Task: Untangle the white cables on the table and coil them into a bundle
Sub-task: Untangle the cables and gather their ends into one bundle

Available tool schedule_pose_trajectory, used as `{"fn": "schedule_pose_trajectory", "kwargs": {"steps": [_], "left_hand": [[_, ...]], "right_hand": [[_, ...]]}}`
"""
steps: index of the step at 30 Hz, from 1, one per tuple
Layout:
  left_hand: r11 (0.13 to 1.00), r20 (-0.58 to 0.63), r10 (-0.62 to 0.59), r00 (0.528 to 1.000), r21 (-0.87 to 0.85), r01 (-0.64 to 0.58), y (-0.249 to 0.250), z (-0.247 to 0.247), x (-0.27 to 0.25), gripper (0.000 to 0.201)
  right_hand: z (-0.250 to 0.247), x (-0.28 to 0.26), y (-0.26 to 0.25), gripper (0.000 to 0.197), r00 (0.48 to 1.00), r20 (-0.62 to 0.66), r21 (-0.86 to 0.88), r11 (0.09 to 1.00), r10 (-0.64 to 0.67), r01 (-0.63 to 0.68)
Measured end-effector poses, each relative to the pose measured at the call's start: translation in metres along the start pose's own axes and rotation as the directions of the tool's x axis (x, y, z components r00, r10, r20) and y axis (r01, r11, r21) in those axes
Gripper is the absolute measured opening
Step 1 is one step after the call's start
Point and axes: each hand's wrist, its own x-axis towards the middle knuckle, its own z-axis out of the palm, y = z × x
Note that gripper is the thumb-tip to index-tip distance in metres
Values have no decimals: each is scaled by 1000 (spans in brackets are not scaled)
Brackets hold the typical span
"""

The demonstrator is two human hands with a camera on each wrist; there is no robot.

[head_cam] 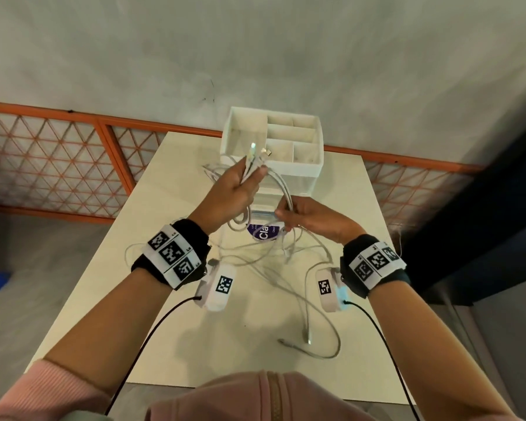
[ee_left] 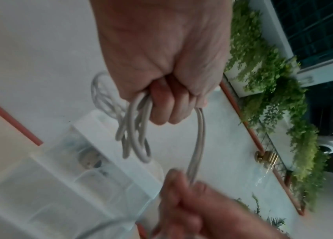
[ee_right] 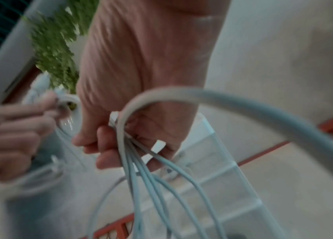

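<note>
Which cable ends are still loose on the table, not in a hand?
The two connector ends lying near the table's front edge; the others stick up from the left hand's grip by the organizer.

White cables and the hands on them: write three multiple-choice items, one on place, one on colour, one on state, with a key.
1. Where does the white organizer box stand?
A. far end of the table
B. on the floor
C. in the person's lap

2. What colour is the railing behind the table?
A. blue
B. orange
C. black

3. How are the white cables held?
A. by neither hand
B. by the right hand only
C. left hand grips them and right hand pinches them

Key: 1 A, the box sits at the far edge. 2 B, the frame is orange. 3 C, both hands' fingers curl round strands.
</note>
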Motion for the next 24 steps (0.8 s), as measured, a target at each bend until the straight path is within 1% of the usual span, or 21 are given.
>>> {"fn": "schedule_pose_trajectory", "kwargs": {"steps": [2, 5, 8, 10, 11, 12, 14, 15, 16, 17, 18, 19, 21, 22, 23, 24], "left_hand": [[994, -53, 44, 998, -94, -49, 11, -2, 2, 18], [981, -150, 70, 986, -171, -96, 17, -11, 3, 19], [979, -241, 77, 968, -168, -120, 12, -18, 2, 22], [982, -309, 62, 949, -149, -112, 3, -20, 1, 21], [988, -362, 39, 931, -125, -90, -5, -23, 1, 21], [995, -431, 3, 902, -86, -44, -14, -27, 1, 21], [994, -556, -87, 826, 0, 105, -31, -39, 3, 18], [976, -589, -144, 795, 46, 212, -38, -45, 4, 15], [939, -601, -203, 773, 105, 328, -44, -48, 3, 16], [894, -600, -231, 766, 179, 410, -48, -50, 1, 18], [865, -598, -218, 771, 247, 436, -50, -49, -2, 17], [864, -589, -181, 788, 288, 414, -49, -44, -5, 19], [893, -535, -93, 840, 329, 308, -43, -31, -10, 34], [906, -459, -69, 886, 344, 249, -40, -24, -11, 36], [913, -337, -65, 939, 359, 192, -37, -15, -12, 35], [917, -202, -74, 977, 372, 146, -35, -6, -13, 34]], "right_hand": [[3, 2, 17, 13, 1000, 8, 29, 999, 30, -30], [6, 1, 38, 9, 999, 2, -26, 999, 48, -48], [8, 1, 56, 9, 996, -34, -41, 996, 82, -84], [7, 4, 62, 11, 994, -45, -79, 992, 97, -100], [6, 4, 61, 12, 994, -39, -105, 989, 104, -107], [5, 4, 58, 13, 993, -36, -130, 985, 109, -113], [3, 4, 51, 18, 992, -66, -160, 981, 103, -113], [1, 4, 47, 20, 992, -81, -171, 979, 96, -109], [-1, 4, 43, 23, 993, -83, -191, 976, 89, -104], [-2, 5, 39, 24, 994, -73, -221, 970, 86, -101], [-3, 7, 34, 25, 995, -50, -263, 960, 88, -98], [-3, 9, 29, 27, 995, -22, -312, 945, 96, -98], [-3, 14, 19, 26, 992, 19, -384, 917, 125, -108], [-2, 15, 13, 24, 990, 35, -404, 907, 140, -114], [-1, 16, 8, 23, 988, 52, -417, 902, 144, -110], [1, 17, 3, 21, 988, 70, -420, 903, 135, -94]]}}
